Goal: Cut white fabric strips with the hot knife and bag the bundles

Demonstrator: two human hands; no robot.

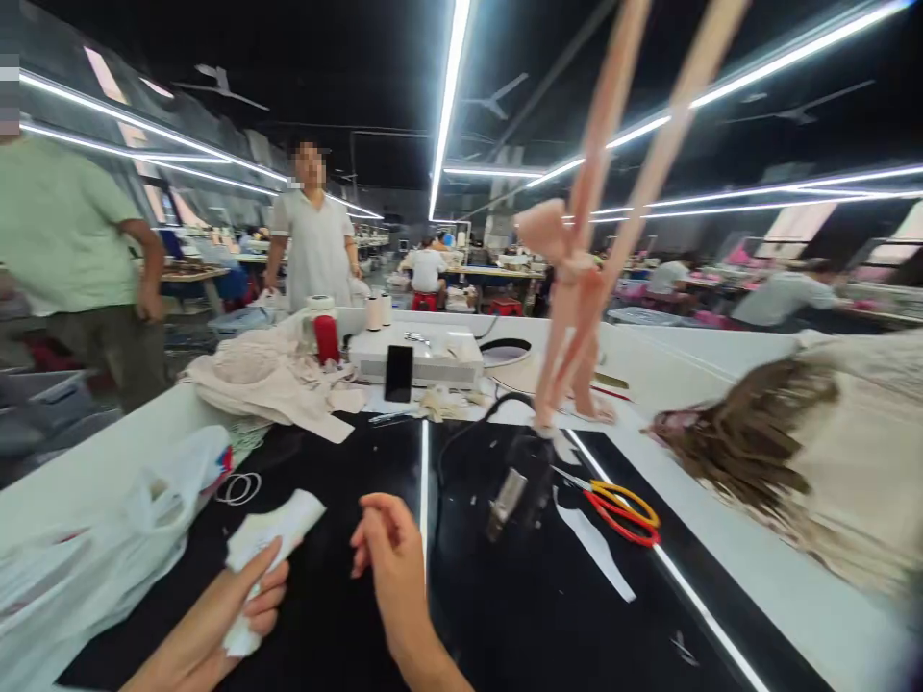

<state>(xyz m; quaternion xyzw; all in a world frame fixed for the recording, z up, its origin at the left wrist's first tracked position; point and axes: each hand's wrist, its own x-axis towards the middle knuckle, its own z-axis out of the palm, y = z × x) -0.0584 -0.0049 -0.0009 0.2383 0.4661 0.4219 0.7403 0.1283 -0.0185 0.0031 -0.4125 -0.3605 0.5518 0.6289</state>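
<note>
My left hand (249,601) is wrapped round a folded white cloth piece (285,524) above the left part of the black work surface (346,615). To its right, my right hand (393,557) hangs over the surface with loosely curled fingers and nothing visible in them. A dark tool with a metal end (509,500) dangles from pink fabric strips (577,288), right of my right hand; its outline is blurred. Scissors with orange and red handles (624,514) lie farther right, beside a curved white strip (595,548).
A plastic bag (108,548) lies at the left, near a pale fabric pile (266,370). A phone (398,373) leans on a white box (454,356). Brown and cream fabric (800,432) lies right. Two people stand beyond the table at the left.
</note>
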